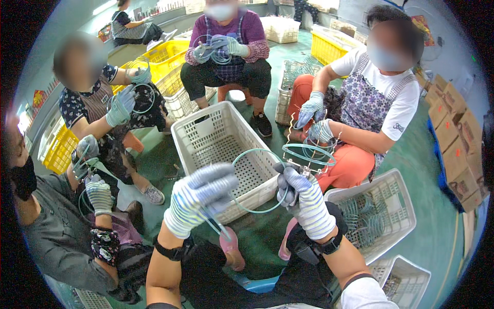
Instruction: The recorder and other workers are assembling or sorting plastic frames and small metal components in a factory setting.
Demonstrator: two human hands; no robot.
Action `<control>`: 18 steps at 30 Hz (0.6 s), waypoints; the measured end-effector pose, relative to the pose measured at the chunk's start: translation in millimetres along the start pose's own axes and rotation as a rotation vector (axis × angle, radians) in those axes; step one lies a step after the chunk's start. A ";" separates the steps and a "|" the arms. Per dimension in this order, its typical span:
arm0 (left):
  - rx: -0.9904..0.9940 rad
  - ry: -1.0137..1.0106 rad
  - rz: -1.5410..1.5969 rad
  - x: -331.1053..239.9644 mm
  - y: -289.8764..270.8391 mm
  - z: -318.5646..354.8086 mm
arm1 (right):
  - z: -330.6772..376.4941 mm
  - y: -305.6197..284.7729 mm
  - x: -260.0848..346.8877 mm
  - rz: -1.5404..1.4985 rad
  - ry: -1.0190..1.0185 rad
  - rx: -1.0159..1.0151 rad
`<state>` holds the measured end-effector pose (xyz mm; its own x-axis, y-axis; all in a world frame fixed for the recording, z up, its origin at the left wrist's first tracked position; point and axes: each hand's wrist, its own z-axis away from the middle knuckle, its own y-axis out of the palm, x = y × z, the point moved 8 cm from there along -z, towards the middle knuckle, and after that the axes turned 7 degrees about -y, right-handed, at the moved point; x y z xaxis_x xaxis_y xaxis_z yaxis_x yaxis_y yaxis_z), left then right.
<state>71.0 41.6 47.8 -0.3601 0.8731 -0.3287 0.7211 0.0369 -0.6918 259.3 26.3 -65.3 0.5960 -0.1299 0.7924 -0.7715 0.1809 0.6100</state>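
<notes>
My left hand, in a grey and white striped glove, is smeared by motion. Its fingers look closed on a thin teal ring, and two narrow teal ends hang below the palm. The ring arches across to my right hand, gloved alike. That hand is closed around the base of a metal wire frame with wavy uprights. More teal rings lie stacked level among the uprights. My right fingers hide part of the frame's base.
A white perforated crate stands just ahead. At my right, another crate holds many teal rings. Several gloved co-workers sit close around, handling similar rings. Cardboard boxes are stacked at the far right; yellow crates stand behind.
</notes>
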 end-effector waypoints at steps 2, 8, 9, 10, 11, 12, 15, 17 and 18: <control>0.131 0.080 -0.077 -9.2 21.8 6.8 | -0.7 -1.0 -1.2 -0.025 0.020 0.011; 0.178 -0.145 0.157 16.1 17.3 12.8 | 2.4 8.5 9.9 0.062 -0.003 0.132; 0.030 -0.471 0.395 34.2 -0.9 14.2 | 2.7 7.5 18.9 0.385 -0.154 0.198; -0.241 -0.701 0.783 73.8 -0.4 36.1 | 2.4 15.1 25.3 0.552 -0.274 0.238; -0.337 -0.787 0.971 79.7 -4.0 38.0 | 2.9 15.1 18.3 0.472 -0.236 0.239; -0.434 -0.869 1.160 84.6 -5.9 40.6 | 4.9 13.0 8.7 0.392 -0.198 0.239; -0.312 -0.831 1.484 102.1 4.7 48.0 | 15.9 23.5 11.8 0.722 -0.310 0.495; -0.255 -0.831 1.497 97.9 3.0 46.0 | 17.2 33.2 18.5 0.810 -0.363 0.497; -0.240 -0.831 1.399 94.4 1.9 43.8 | 18.8 41.4 26.5 1.014 -0.504 0.541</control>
<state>12.5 102.7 -12.7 0.4682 -0.1906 -0.8628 0.7804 -0.3687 0.5049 238.9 12.0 -18.9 -0.3776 -0.5458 0.7480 -0.8957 0.0104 -0.4446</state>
